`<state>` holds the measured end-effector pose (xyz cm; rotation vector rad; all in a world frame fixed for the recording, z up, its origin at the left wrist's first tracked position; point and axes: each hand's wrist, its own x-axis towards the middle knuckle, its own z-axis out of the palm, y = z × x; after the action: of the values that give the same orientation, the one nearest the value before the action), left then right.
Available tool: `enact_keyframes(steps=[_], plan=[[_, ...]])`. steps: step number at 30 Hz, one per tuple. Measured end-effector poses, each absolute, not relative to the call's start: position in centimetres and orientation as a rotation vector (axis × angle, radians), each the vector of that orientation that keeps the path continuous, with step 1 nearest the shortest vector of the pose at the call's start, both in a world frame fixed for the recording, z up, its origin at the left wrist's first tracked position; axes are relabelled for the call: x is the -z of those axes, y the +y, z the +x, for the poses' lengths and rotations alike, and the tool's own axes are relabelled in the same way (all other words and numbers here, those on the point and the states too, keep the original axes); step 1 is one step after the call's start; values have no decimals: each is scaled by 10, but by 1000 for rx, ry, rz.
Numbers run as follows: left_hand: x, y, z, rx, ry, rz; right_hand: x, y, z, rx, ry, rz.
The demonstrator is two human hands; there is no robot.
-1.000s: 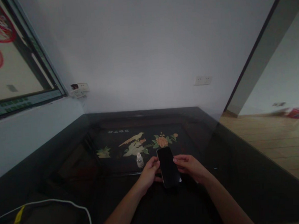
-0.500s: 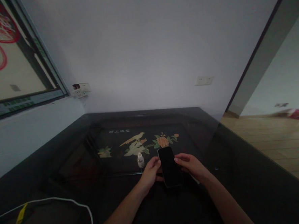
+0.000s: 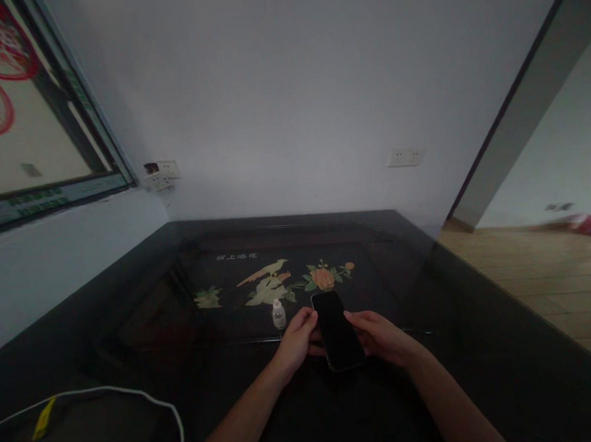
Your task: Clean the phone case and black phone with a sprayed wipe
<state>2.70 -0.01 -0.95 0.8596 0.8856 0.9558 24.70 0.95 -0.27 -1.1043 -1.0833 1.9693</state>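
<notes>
A black phone (image 3: 337, 330) with a dark screen is held over the dark table (image 3: 483, 343) by both hands. My left hand (image 3: 297, 341) grips its left edge with thumb and fingers. My right hand (image 3: 382, 336) holds the right edge, fingers curled under it. A small clear bottle with a white cap (image 3: 278, 314) stands upright on the table just left of my left hand, not touched.
The tabletop has an inlaid bird and flower picture (image 3: 274, 285). A white cable with a yellow tag (image 3: 106, 399) loops at the front left. Wall sockets (image 3: 160, 174) sit in the corner, a window (image 3: 24, 131) is left, wooden floor (image 3: 550, 285) lies right.
The phone and both hands have sunk slightly and shifted a little to the right; the grip is unchanged. The bottle has not moved.
</notes>
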Motion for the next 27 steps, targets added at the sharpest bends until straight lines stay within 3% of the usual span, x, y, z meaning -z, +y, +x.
enact_keyframes(steps=[22,27], plan=[[2,-1,29,-1046,1038,974,0,5,241,-1869,-1310,-1168],[2,-1,27,-895,1009,980,-2,7,239,-1843,-1229,-1155]])
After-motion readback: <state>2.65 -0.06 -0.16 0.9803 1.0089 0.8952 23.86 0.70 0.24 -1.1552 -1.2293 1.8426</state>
